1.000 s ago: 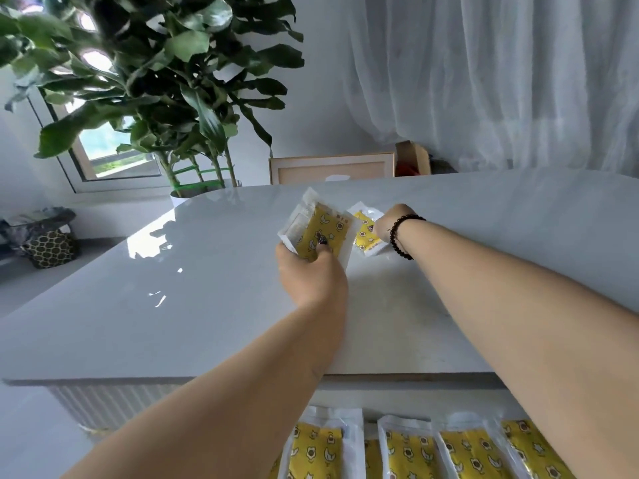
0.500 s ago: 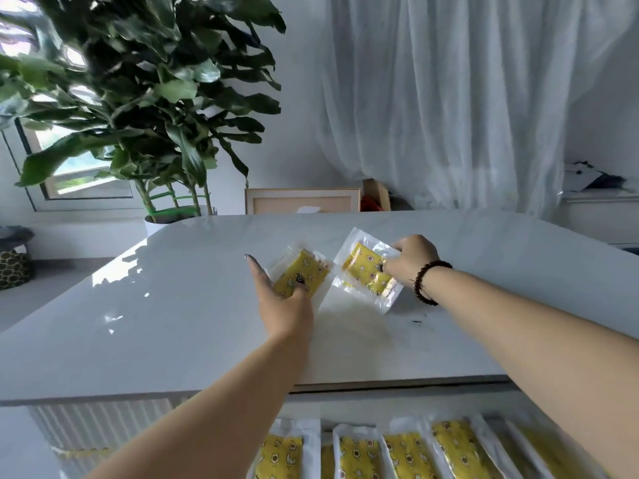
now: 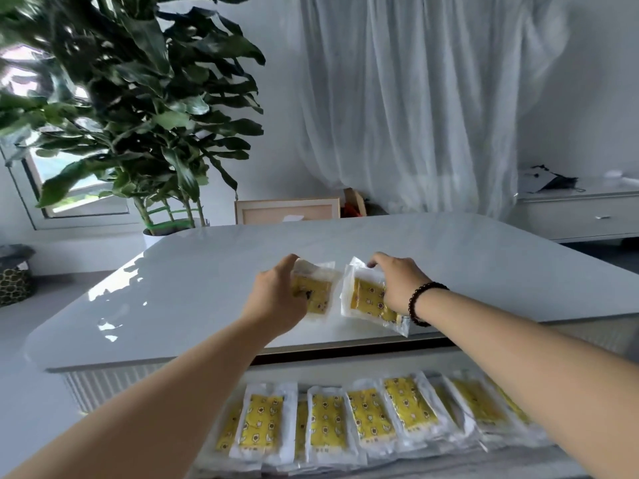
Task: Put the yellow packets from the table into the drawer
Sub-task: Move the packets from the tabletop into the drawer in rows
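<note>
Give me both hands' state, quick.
Left hand: closed on a yellow packet.
Right hand: closed on another yellow packet.

- Bright, soft daylight fills the room, entering from the window (image 3: 79, 198) at left and through the sheer curtain (image 3: 415, 115) behind.
- White glare patches lie on the glossy counter (image 3: 214, 271) near its left corner.
- The plant (image 3: 138, 108) reads dark against the light, its upper leaves smeared by motion blur.
- Wide-angle distortion bends the counter's edges and stretches both forearms.
- The packets in the drawer (image 3: 380, 413) are soft, more blurred toward the right.
</note>
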`<state>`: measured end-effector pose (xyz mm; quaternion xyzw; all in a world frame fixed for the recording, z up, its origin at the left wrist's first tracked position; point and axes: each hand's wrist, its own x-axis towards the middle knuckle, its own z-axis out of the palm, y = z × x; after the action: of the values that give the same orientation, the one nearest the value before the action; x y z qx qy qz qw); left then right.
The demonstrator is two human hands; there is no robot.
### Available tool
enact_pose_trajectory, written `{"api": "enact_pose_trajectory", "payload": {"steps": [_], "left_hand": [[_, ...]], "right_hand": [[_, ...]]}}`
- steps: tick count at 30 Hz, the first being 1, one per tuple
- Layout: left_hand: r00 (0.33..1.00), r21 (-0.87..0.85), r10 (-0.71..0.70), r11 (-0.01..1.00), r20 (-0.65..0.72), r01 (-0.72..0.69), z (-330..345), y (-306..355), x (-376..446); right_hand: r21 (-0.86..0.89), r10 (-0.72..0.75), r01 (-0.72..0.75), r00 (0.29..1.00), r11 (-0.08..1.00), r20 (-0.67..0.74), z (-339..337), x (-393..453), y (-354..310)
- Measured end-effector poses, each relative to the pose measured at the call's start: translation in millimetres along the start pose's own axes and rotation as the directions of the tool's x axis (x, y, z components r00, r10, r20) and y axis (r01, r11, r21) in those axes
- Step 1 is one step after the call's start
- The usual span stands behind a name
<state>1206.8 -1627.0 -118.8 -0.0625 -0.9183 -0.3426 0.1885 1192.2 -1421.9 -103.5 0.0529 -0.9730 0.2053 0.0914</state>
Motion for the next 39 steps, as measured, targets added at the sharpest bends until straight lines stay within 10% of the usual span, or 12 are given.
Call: {"api": "enact_pose_trajectory", "payload": {"steps": [13,21,28,34,39], "left_hand": [[0.973,0.371,-0.115,0.928,0.198,0.034,-10.6,-10.9,-9.6],[0.927,0.563,-0.16,0.824,0.339,-0.064,-6.0,-9.2,-12.9],[0.931,0.035,-0.189,0.982,0.313,0.188,-9.2,-19.3,-8.9],[0.796,-0.213,-0.319,0.851,0.515,0.479,-17.6,-12.3,-20.5],[0.811,-0.549,-0.22,0.637,0.542,0.541,-31.3,7.6,-30.9]], "right_hand": [[-0.273,-0.087,0.057,0.991,0.96,-0.1,-1.6,-22.4,-1.2],[-0.156,-0.093,0.071,0.985,0.985,-0.142,4.6,-11.4,6.6],[0.219,0.0,0.062,0.963,0.974,-0.271,8.3,-0.7,-3.7],[0.711,0.209,-0.073,0.972,0.699,-0.106,-3.1,-7.0,-19.1],[0.858,0.241,-0.203,0.966,0.472,0.096,-7.9,-23.8,-23.7]]}}
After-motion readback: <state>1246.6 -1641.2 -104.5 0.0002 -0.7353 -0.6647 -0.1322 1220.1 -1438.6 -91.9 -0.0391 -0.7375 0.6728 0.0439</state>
